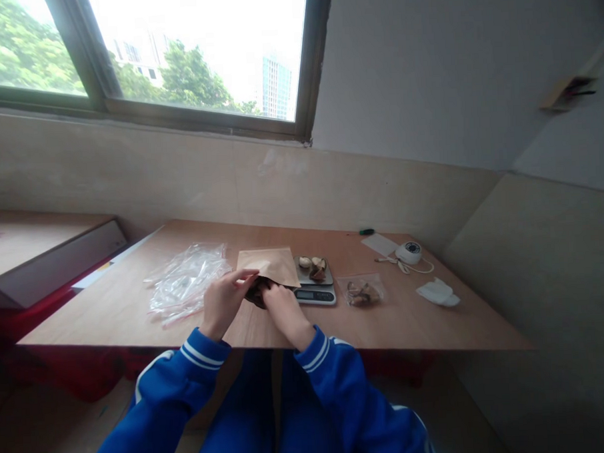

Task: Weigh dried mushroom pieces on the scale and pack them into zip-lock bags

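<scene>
A brown paper bag (271,260) lies at the middle of the table with its opening towards me. My left hand (226,298) pinches the edge of that opening between thumb and fingers. Into the dark mouth of the bag reaches my right hand (284,310), its fingertips hidden inside. Just right of the bag is a digital kitchen scale (328,297), partly covered by the bag's corner. Several brown and whitish pieces that look like dried mushrooms (318,266) rest on its plate.
Crumpled clear plastic bags (187,285) lie left. Right of the scale is a clear zip bag (362,292) with brown pieces, then a crumpled white tissue (437,292). Farther back are a white dome camera (409,251) with a cable, a white sheet (380,243) and a green-handled screwdriver (366,232).
</scene>
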{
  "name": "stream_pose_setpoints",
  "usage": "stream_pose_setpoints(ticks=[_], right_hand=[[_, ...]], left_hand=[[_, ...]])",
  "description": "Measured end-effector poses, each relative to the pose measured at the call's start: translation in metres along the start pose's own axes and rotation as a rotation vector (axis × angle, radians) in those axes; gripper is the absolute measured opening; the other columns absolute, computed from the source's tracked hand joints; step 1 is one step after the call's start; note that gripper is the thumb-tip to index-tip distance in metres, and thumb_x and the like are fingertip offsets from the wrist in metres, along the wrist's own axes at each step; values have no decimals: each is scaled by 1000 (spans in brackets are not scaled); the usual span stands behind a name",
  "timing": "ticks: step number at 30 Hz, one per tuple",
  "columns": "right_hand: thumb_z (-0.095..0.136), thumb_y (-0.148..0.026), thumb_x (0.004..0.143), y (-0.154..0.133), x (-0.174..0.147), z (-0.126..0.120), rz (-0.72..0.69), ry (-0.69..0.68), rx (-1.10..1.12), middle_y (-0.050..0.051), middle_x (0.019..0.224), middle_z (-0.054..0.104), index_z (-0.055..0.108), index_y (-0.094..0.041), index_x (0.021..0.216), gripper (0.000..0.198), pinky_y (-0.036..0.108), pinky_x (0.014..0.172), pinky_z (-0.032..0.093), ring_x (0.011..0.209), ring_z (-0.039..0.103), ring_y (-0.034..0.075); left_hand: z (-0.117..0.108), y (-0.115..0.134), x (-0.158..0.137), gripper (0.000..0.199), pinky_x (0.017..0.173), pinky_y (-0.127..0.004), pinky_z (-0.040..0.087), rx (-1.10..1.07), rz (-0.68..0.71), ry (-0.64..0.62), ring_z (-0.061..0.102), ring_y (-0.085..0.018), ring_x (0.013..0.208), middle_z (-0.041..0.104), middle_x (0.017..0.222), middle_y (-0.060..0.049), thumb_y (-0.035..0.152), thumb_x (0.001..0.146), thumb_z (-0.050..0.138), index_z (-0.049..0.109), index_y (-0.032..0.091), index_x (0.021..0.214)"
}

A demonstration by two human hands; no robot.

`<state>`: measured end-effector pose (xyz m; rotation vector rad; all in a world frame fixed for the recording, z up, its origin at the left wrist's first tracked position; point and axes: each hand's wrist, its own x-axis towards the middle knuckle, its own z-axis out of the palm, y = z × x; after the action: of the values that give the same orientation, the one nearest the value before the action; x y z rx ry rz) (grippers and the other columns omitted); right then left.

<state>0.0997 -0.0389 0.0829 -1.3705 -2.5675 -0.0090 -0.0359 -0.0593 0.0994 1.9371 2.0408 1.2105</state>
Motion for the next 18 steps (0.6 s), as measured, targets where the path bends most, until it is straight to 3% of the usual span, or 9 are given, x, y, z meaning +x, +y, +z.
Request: stream_pose_setpoints(ticks=[4,7,14,18], right_hand=[[42,-9,90,-7,3,0,56,-60,-21,12,93,69,60,-13,108,26,32,65,53,80,68,25],[44,-9,90,-7,-1,1,47,-26,-50,12,91,69,60,-14,107,24,32,65,53,79,68,25],[50,-16,89,-7,-15,6,-44,269,-30,9,87,65,61,-17,100,16,33,72,51,83,61,22],[48,-19,91,-12,-32,4,-116,498,102,6,86,66,63,-19,101,18,31,74,51,82,60,20]], left_hand=[[0,-2,-1,21,57,-20,41,-16,-20,0,66,-14,66,73,78,3,39,81,56,72,30,91],[1,-3,1,23,57,-20,41,-21,-38,-10,66,-14,67,73,75,3,40,81,55,72,30,92],[1,-4,8,26,55,-20,40,9,-70,15,65,-15,66,71,68,3,45,81,54,72,31,94],[-1,-7,11,26,54,-21,38,27,-91,5,65,-15,64,70,65,4,46,80,55,71,33,95]])
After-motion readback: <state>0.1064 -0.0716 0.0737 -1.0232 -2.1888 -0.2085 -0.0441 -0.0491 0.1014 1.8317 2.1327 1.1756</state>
